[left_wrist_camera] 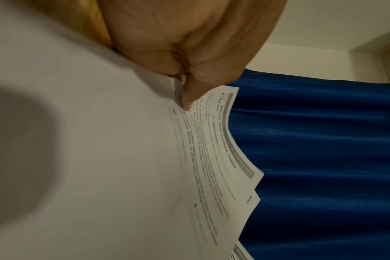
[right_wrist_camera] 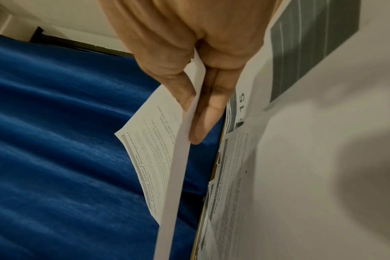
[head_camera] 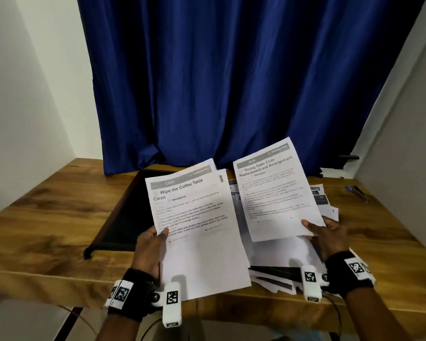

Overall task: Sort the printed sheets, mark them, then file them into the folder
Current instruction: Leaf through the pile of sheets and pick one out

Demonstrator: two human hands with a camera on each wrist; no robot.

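My left hand holds a small stack of printed sheets above the table, thumb on top; the top sheet is headed "Wipe the Coffee Table Clean". The left wrist view shows the thumb pressing that stack. My right hand pinches a single sheet headed "Dining Table Cloth Replacement and Arrangement", raised and tilted. The right wrist view has this sheet between thumb and fingers. A loose pile of printed sheets lies under both hands. A dark folder lies open on the left.
The wooden table has a front edge close to my wrists. A blue pen lies at the right rear. A blue curtain hangs behind the table, white walls on both sides.
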